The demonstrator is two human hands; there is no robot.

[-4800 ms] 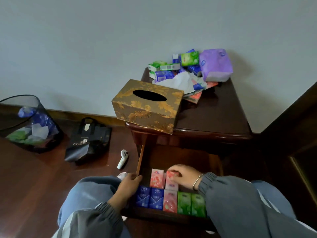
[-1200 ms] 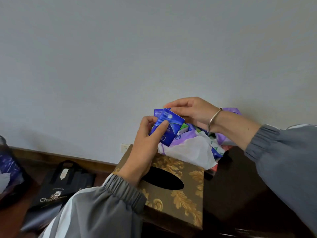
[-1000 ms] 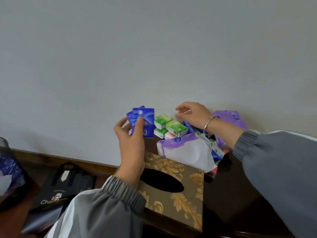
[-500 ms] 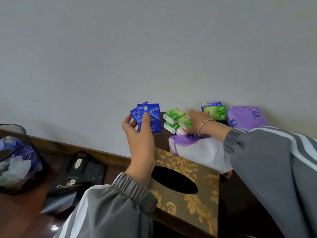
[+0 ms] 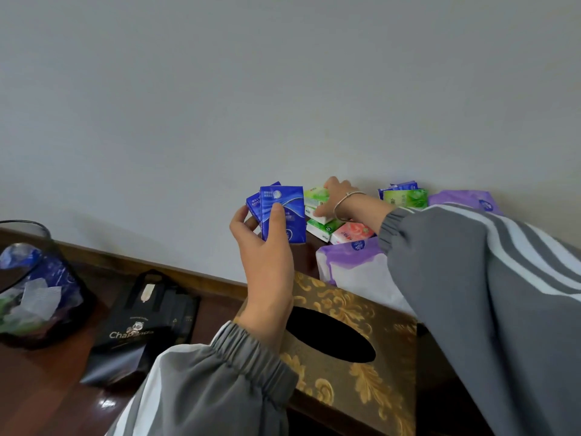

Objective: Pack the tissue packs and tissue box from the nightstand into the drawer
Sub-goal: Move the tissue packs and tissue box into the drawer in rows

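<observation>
My left hand [image 5: 265, 247] holds two blue tissue packs [image 5: 284, 212] upright above the nightstand's left end. My right hand [image 5: 338, 199] reaches to the back of the nightstand and closes on a green tissue pack [image 5: 316, 196] at the top of a small stack. Under it lie another green pack [image 5: 322, 228] and a pink pack [image 5: 352, 232]. More green and blue packs [image 5: 405, 196] and a purple soft pack [image 5: 465, 199] lie behind my right sleeve. The gold-patterned tissue box [image 5: 349, 338] stands at the nightstand's front. The drawer is out of view.
A purple and white tissue bag [image 5: 355, 269] lies between the box and the packs. On the wooden floor to the left stand a black paper bag [image 5: 141, 328] and a dark waste bin [image 5: 34, 284] holding wrappers. The wall is close behind the nightstand.
My right hand passed a second blue pack to my left hand, then moved left across the pile onto the green pack. My left hand stayed raised. Earlier both hands were in the drawer.
</observation>
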